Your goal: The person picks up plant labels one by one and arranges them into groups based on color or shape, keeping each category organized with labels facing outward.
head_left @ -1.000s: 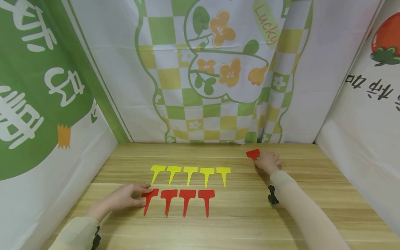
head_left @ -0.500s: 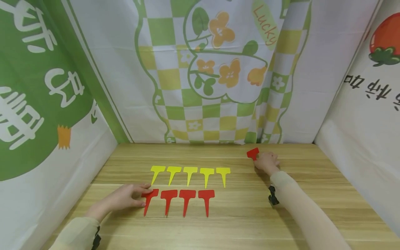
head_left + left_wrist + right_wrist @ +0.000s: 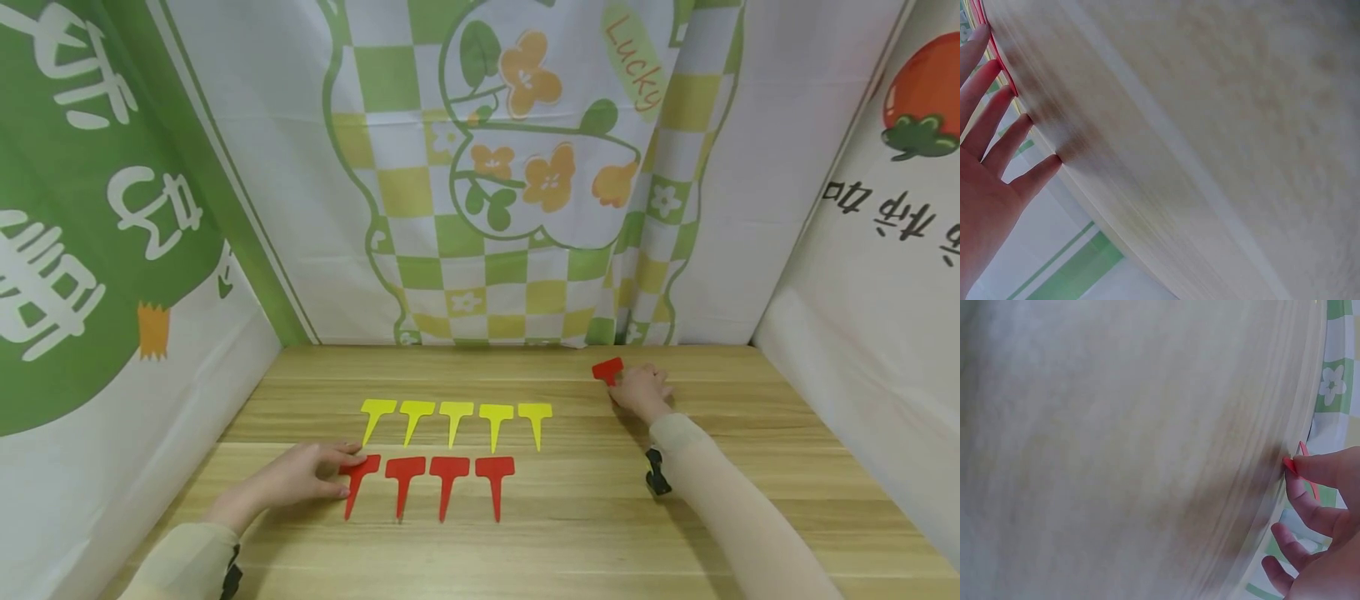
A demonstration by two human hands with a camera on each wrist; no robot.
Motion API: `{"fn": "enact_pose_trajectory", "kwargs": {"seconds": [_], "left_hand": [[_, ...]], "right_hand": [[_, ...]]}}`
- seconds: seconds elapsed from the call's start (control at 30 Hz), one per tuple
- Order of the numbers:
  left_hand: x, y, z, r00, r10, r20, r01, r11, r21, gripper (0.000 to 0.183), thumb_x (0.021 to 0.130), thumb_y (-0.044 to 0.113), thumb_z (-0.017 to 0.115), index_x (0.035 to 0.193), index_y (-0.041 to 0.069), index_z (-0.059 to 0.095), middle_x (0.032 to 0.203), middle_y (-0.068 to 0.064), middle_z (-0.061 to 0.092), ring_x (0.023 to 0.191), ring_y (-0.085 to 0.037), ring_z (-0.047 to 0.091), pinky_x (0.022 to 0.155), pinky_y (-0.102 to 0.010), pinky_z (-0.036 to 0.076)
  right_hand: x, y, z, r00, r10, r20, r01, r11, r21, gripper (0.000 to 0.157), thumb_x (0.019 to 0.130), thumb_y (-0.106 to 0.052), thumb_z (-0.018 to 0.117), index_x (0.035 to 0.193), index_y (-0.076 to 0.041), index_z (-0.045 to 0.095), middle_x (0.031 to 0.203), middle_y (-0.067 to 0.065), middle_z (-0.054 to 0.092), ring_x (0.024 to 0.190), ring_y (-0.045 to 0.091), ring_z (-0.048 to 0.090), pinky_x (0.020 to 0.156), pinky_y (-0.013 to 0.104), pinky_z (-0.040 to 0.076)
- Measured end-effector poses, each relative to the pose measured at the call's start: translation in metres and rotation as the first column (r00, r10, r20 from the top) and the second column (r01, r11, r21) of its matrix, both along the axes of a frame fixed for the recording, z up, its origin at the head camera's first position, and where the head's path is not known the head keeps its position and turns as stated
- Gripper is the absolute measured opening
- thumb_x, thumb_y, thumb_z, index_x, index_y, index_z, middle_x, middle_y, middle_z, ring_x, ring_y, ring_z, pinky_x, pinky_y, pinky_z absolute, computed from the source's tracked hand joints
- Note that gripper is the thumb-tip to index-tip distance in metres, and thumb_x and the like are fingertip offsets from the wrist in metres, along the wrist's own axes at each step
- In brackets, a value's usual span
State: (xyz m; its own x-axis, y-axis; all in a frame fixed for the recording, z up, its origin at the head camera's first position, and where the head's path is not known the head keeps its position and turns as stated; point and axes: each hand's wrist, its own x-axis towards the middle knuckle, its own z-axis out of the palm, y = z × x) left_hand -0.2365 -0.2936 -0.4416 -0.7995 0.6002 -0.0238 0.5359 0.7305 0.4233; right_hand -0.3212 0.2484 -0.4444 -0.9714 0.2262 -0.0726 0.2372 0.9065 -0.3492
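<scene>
My right hand [image 3: 641, 390] pinches a red T-shaped plant label [image 3: 607, 370] between thumb and forefinger near the table's back right. In the right wrist view, the label's red tip [image 3: 1290, 465] sticks out between the thumb and finger. My left hand [image 3: 303, 475] lies at the left end of the red row, fingertips touching the leftmost red plant label [image 3: 362, 477]. In the left wrist view its fingers [image 3: 999, 140] are spread and fairly straight, tips on the table. Three more red labels [image 3: 450, 479] lie to the right, stems pointing toward me.
Behind the red row runs a row of several yellow plant labels [image 3: 456, 418], also stems toward me. The wooden table [image 3: 600, 533] is bounded by a checked curtain [image 3: 517, 275] at the back and printed cloth at both sides.
The right hand with its red label has barely shifted; the label's head tilted up slightly and came back down. The left hand and the rows on the table stay as they were.
</scene>
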Motion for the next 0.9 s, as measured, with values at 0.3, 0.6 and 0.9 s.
{"fn": "enact_pose_trajectory", "kwargs": {"seconds": [0.3, 0.6, 0.9], "left_hand": [[0.000, 0.001, -0.001, 1.000, -0.004, -0.006, 0.004, 1.000, 0.001, 0.052, 0.080, 0.037, 0.073, 0.125, 0.012, 0.063, 0.138, -0.013, 0.053, 0.128, -0.042, 0.044, 0.101, -0.061, 0.036], [0.000, 0.000, -0.002, 1.000, -0.005, -0.018, 0.005, 1.000, -0.004, 0.052, 0.081, 0.037, 0.073, 0.125, 0.012, 0.063, 0.138, -0.013, 0.053, 0.128, -0.041, 0.045, 0.100, -0.059, 0.037], [-0.001, 0.000, -0.001, 1.000, 0.018, 0.013, -0.017, 1.000, -0.009, 0.052, 0.080, 0.035, 0.074, 0.126, 0.012, 0.063, 0.139, -0.011, 0.052, 0.130, -0.040, 0.044, 0.103, -0.060, 0.035]], "right_hand": [[0.004, 0.001, 0.002, 0.999, 0.014, -0.045, -0.014, 1.000, 0.002, 0.029, 0.087, -0.036, 0.063, 0.081, -0.008, 0.068, 0.123, 0.034, 0.049, 0.116, 0.055, 0.038, 0.090, 0.071, 0.029], [0.012, 0.000, 0.004, 0.998, 0.034, -0.056, -0.035, 0.999, -0.015, 0.025, 0.083, -0.041, 0.067, 0.088, -0.018, 0.075, 0.118, 0.028, 0.056, 0.110, 0.052, 0.048, 0.085, 0.066, 0.037], [0.020, 0.003, 0.001, 0.998, 0.046, -0.036, -0.049, 0.995, -0.088, 0.021, 0.082, -0.039, 0.068, 0.075, -0.021, 0.072, 0.101, 0.009, 0.068, 0.096, 0.034, 0.058, 0.082, 0.067, 0.037]]}}
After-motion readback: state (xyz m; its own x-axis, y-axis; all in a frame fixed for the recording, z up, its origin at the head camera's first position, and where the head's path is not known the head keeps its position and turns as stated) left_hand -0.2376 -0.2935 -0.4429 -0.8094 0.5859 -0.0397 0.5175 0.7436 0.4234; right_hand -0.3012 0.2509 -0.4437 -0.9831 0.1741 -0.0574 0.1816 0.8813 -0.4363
